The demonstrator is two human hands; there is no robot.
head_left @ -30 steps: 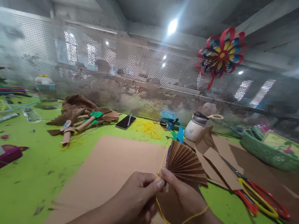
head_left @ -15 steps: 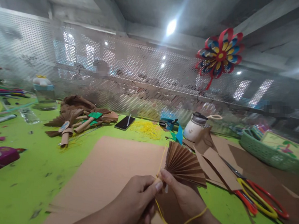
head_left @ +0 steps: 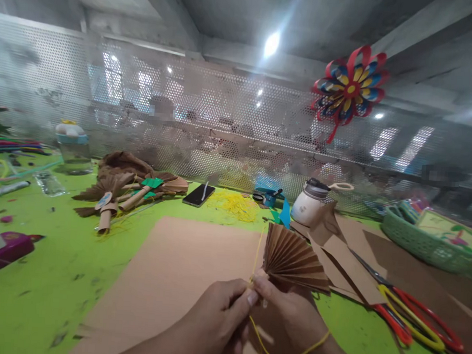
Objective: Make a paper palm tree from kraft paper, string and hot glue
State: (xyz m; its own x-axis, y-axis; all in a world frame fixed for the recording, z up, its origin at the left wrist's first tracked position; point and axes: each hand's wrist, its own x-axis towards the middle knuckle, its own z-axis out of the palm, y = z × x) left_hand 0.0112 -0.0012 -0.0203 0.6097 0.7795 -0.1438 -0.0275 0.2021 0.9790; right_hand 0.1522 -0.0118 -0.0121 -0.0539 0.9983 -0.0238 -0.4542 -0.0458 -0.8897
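A brown pleated paper fan (head_left: 293,259) stands spread out above my right hand (head_left: 291,307), whose thumb and fingers close on its narrow base. My left hand (head_left: 224,311) meets it there, thumb and forefinger pinched on a yellow string (head_left: 259,251). One stretch of the string rises beside the fan's left edge. Another loops below my hands and crosses my right wrist. The fingers cover the fan's base, so how the string lies around it is hidden. Beneath both hands is a large sheet of brown paper (head_left: 181,265).
Scissors with red and yellow handles (head_left: 416,319) lie at the right by cut brown paper (head_left: 351,266) and a green basket (head_left: 429,244). Behind are a white jar (head_left: 309,203), yellow shreds (head_left: 236,205), a phone (head_left: 198,194) and brown paper crafts (head_left: 113,198). A purple box (head_left: 4,252) stands left.
My hands stay together at the fan's base, with small finger shifts. The right thumb has bent and sunk slightly, and the fan has tipped a little. The view sways slightly.
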